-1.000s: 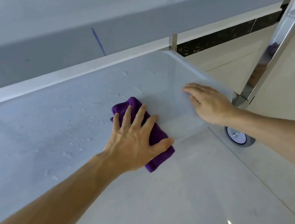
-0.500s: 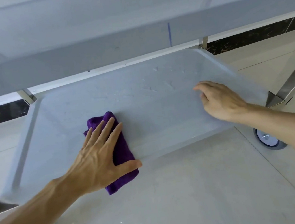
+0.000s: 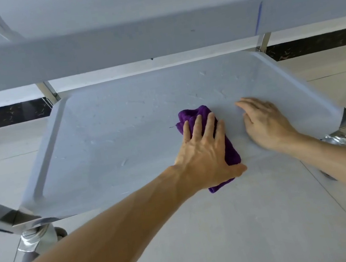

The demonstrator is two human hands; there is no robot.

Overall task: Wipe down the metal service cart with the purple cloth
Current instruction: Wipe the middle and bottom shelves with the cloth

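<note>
Now I have my left hand (image 3: 204, 153) flat on the cloth (image 3: 229, 151), fingers straight and slightly spread, the thumb stretched out along the near edge of the lower shelf (image 3: 106, 140). The purple cloth sits bunched under my palm; its far end pokes out past my fingertips, and its near end hangs over the shelf's front edge below my thumb. A strip of it shows between my thumb and forefinger.

My right hand (image 3: 265, 124) rests just to the right of those fingers, apart from the cloth, palm down on the same shelf. Its fingers lie close together and point away from me and a little to the left; they hold nothing. Whether the palm fully touches the metal I cannot tell.

Beyond both sets of fingertips the shelf surface carries scattered pale streaks and droplets (image 3: 220, 93). Above and further out than my fingers runs the upper shelf (image 3: 111, 48) of the cart, its front rim crossing the whole view. To the left of my left forearm a caster (image 3: 38, 240) sits under the cart's near corner; to the right of my right wrist another caster (image 3: 340, 140) shows by the other corner post. Pale floor tiles (image 3: 226, 234) lie beneath my arms.
</note>
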